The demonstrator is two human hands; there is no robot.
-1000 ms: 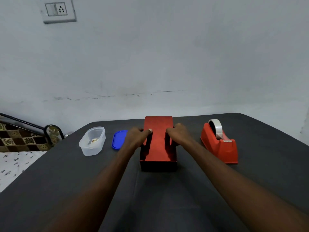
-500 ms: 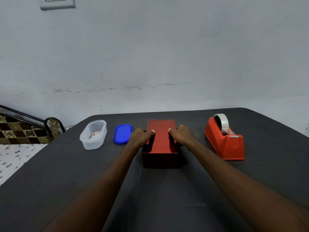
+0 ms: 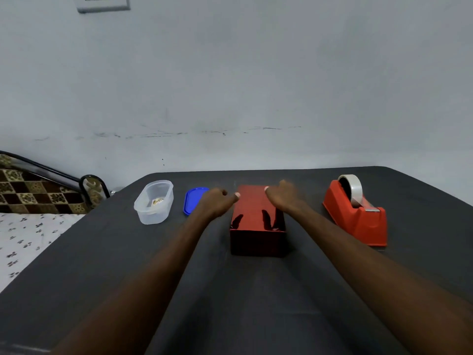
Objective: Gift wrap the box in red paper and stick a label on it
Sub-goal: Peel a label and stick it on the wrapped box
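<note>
Pale grey wall behind dark grey tabletop (image 3: 256, 303). One red-paper-wrapped rectangular box (image 3: 257, 221) at centre, long axis running 12 to 6 o'clock. Left hand (image 3: 216, 202) just beside its 9 o'clock edge, right hand (image 3: 282, 198) at its 3 o'clock edge; both equally near, each grip loose, holding nothing. One red tape dispenser (image 3: 358, 213) at 3 o'clock; one clear plastic tub (image 3: 153, 203) and one blue oval lid (image 3: 192, 201) at 9 o'clock. Label probably in tub: left hand nearer.

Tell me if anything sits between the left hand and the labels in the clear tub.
One thing does: the blue lid lies flat on the table between the left hand and the clear tub. It is low, so the hand could likely pass over it. The tub is open on top, with what look like labels inside.
</note>
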